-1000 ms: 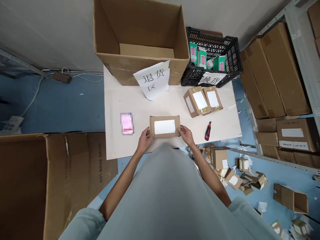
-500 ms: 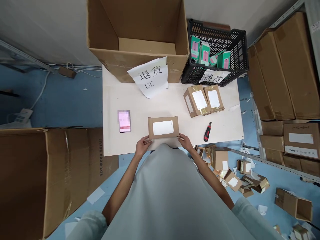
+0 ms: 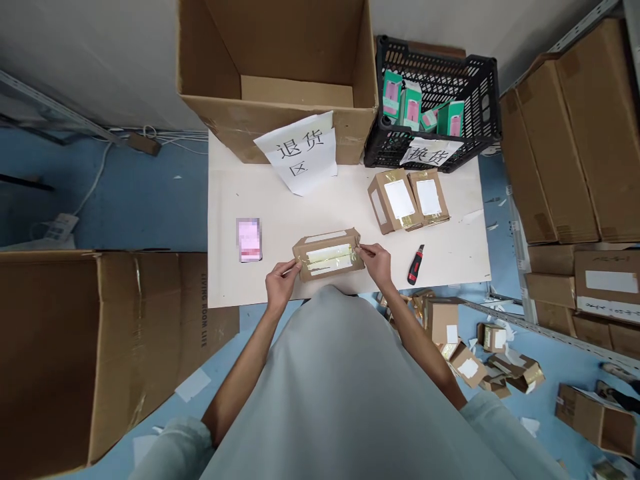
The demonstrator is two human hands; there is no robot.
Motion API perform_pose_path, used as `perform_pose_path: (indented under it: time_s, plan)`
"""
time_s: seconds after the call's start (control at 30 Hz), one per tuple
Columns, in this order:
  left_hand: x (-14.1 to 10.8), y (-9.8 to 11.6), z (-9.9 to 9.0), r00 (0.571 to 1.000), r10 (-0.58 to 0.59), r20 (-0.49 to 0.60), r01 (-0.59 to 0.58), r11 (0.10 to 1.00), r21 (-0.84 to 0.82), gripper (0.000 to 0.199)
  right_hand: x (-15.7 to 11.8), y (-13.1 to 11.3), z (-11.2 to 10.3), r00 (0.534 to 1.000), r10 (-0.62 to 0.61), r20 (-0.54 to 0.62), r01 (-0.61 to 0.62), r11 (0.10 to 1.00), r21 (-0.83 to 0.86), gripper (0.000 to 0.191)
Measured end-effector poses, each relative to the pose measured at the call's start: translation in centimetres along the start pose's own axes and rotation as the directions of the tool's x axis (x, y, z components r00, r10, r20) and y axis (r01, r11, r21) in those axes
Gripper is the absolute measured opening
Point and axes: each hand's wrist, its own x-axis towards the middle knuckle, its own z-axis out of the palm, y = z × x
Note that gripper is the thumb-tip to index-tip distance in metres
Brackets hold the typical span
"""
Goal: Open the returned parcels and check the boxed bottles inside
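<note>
A small cardboard box (image 3: 329, 254) is between my two hands near the table's front edge. Shiny tape runs along its facing side over a white label, and another pale label shows on its upper face. At its left end, the fingers of my left hand (image 3: 281, 283) are pinched on the corner. My right hand (image 3: 376, 263) pinches the right end, thumb and fingers together. Right of that hand lies a red and black utility knife (image 3: 415, 265). Further back, two taped cardboard boxes (image 3: 410, 200) with white labels stand side by side.
On the white table (image 3: 225, 287) lies a pixelated pink phone-like item (image 3: 249, 240). A large open carton (image 3: 225, 113) and a black crate (image 3: 480, 107) of green boxes stand behind. Another big carton (image 3: 150, 333) is at left; opened boxes (image 3: 467, 367) litter the floor at right.
The small box has been tipped, so its taped side now faces me instead of the plain labelled face. Both hands have shifted slightly up along its ends.
</note>
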Motion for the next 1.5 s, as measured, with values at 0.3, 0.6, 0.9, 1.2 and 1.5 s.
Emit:
perform_pose_path:
  time_s: [0.3, 0.6, 0.9, 1.2, 1.5]
  plan:
    - [0.1, -0.4, 1.0, 0.999, -0.048, 0.018, 0.048, 0.999, -0.006, 0.057, -0.4, 1.7, -0.1, 0.998, 0.057, 0.000, -0.057, 0.998, -0.011, 0.054]
    - [-2.7, 2.3, 1.5, 0.991, 0.116, 0.066, -0.120, 0.991, 0.058, 0.045, -0.6, 3.3, 0.4, 0.999, 0.023, 0.026, -0.024, 0.999, 0.033, 0.056]
    - [-6.9, 8.3, 6.3, 0.739, 0.469, 0.484, -0.603, 0.781, 0.162, 0.044, 0.6, 7.0, -4.7, 0.996, 0.061, -0.067, -0.066, 0.995, -0.073, 0.054]
    - [-6.7, 8.3, 6.1, 0.687, 0.448, 0.571, -0.654, 0.724, 0.218, 0.059, 0.2, 7.4, -4.6, 0.994, 0.070, -0.081, -0.076, 0.995, -0.063, 0.056]
    - [-3.1, 3.6, 2.1, 0.832, 0.419, 0.365, -0.544, 0.746, 0.385, 0.061, -0.4, 4.2, -1.0, 0.999, 0.040, -0.025, -0.041, 0.999, -0.033, 0.048]
